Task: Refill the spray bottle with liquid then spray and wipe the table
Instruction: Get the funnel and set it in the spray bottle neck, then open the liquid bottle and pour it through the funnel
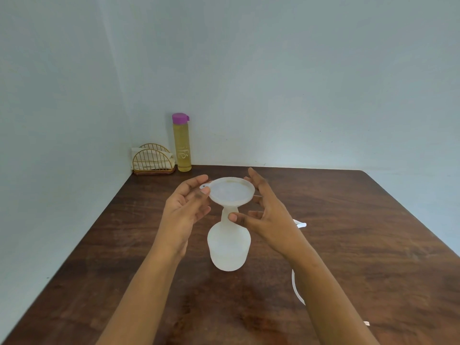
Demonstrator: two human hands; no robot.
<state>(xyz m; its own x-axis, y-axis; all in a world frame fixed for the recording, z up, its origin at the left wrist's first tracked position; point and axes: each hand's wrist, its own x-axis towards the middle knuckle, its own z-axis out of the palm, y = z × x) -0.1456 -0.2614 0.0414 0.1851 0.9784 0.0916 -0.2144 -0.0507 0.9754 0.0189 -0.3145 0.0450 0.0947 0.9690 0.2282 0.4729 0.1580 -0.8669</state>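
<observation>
head view: spray bottle (229, 250) stands upright on the table (348, 232) between both grips, white funnel (231, 192) seated in its neck. left grip (186, 205) loosely curved at the funnel rim, thumb touching it; a pinch cannot be confirmed. right grip (263, 215) wide, fingers spread beside the funnel, holding nothing. yellow liquid bottle (182, 145) well beyond the left grip, by a napkin holder (151, 160).

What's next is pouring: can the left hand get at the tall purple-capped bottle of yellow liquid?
Likely yes: the left hand grips nothing, and only bare brown wooden table lies toward the bottle.
</observation>
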